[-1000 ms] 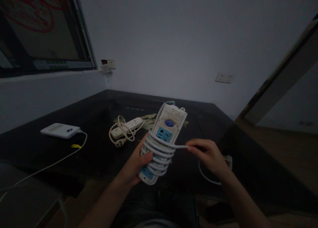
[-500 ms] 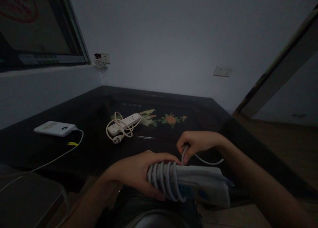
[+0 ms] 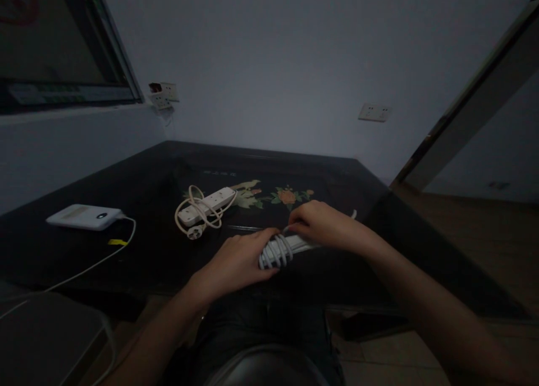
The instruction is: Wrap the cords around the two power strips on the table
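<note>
A pale, long power strip with a grey cord wound around it in several turns is held over the near part of the dark table. My left hand is closed around its left end, with the thumb along the top side and fingers beneath. Bent over the strip's far side, my right hand pinches the cord beside the coils. The cord's loose part shows again behind the right wrist. My right hand hides much of the strip's right end.
A white power strip with its cord looped over it lies on the table. To the left sits a white power bank with a cable, near a yellow tag. A grey seat stands at lower left; wall sockets are behind.
Both hands have moved up and away from me with the power strip, from over my lap to above the table. The strip has turned, so its blue-marked side no longer shows.
</note>
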